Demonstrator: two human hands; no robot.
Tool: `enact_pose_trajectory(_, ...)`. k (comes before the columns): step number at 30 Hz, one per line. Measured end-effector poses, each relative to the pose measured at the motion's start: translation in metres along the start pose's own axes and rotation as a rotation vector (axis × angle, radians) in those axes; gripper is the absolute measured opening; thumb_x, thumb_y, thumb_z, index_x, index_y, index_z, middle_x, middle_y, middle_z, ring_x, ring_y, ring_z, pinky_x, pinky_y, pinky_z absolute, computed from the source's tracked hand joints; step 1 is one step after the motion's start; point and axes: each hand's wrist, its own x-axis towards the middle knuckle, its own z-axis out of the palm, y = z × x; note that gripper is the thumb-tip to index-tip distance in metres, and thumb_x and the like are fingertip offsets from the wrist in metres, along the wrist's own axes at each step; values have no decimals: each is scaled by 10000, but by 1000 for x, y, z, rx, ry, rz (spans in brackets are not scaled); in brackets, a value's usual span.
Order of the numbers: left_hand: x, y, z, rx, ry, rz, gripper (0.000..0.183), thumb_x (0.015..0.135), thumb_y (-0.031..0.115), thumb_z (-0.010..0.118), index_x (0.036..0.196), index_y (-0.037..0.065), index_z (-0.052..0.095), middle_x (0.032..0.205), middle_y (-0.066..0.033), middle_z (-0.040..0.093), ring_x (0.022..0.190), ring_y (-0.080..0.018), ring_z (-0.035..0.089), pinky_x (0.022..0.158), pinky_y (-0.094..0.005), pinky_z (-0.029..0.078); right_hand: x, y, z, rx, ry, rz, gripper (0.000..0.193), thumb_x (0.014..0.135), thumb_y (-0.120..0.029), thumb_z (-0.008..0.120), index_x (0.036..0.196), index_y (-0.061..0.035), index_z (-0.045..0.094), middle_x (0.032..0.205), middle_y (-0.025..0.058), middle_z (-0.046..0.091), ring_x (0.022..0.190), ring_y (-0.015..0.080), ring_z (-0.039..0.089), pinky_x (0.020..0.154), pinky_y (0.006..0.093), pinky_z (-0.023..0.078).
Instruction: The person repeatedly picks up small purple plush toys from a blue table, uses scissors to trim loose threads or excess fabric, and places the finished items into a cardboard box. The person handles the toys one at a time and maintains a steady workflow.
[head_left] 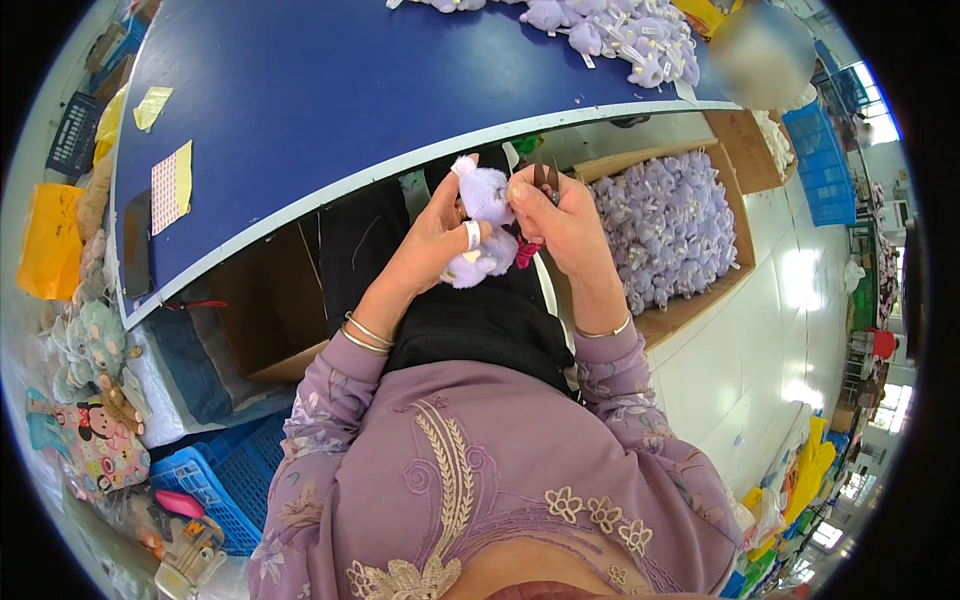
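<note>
Down at the lap now, just short of the blue tabletop's (pixel 270 120) near edge: a lavender plush (pixel 487 195), up off the legs and between both hands. Gripped from its left side by the left hand (pixel 437 235), with thumb across the near face and fingers mostly out of sight behind. Over on the right, closed in tight, the right hand (pixel 558 215), with thumb and forefinger pinched together right at the plush's right edge. On fur or on something finer? Cannot tell at this size. Also tucked in that same right hand, dark snips (pixel 546 178), pointing up and away from the body.

And here, by the look of it, the relation to watch: plush directly left of the right fingertips, touching; long axis roughly up and down the view, from lap toward tabletop; snips' tips off to the right of the upper part, aimed past it rather than at it. For any cut there, probably a turn leftward needed. Nearer to those tips, clearly, the right hand; on steadying duty, seemingly, the left. Just below the pinch, beside the plush's lower half, a magenta scrap (pixel 528 252). Farther right, a cardboard box full of similar lavender plushes (pixel 665 230).
</note>
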Motion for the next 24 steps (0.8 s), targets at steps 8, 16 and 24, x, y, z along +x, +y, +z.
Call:
enact_pose_trajectory(8, -5, 2, -2, 134, -14, -3, 688, 867, 95, 630, 1473, 94, 305, 1201, -56, 547, 1074, -146, 555, 930, -302, 455, -1, -3, 10, -170, 46, 20, 155, 904, -155, 632, 806, -38, 617, 694, -48, 532, 629, 28, 441, 562, 213, 354)
enact_pose_trajectory(16, -7, -14, -10, -73, 141, -77, 358, 923, 177, 575, 1238, 24, 504, 1058, -57, 603, 932, -141, 599, 798, -308, 511, 3, 13, 7, 213, 26, -5, 149, 952, -154, 576, 851, -44, 569, 658, -40, 449, 530, 38, 350, 473, 213, 282)
enact_pose_trajectory(24, -8, -20, -21, -233, 104, -57, 343, 964, 342, 550, 1085, 21, 563, 965, -89, 628, 842, -170, 623, 737, -311, 519, 0, -22, -10, -208, 88, -33, 225, 996, -231, 526, 953, -17, 580, 698, -25, 448, 578, 50, 376, 521, 204, 302)
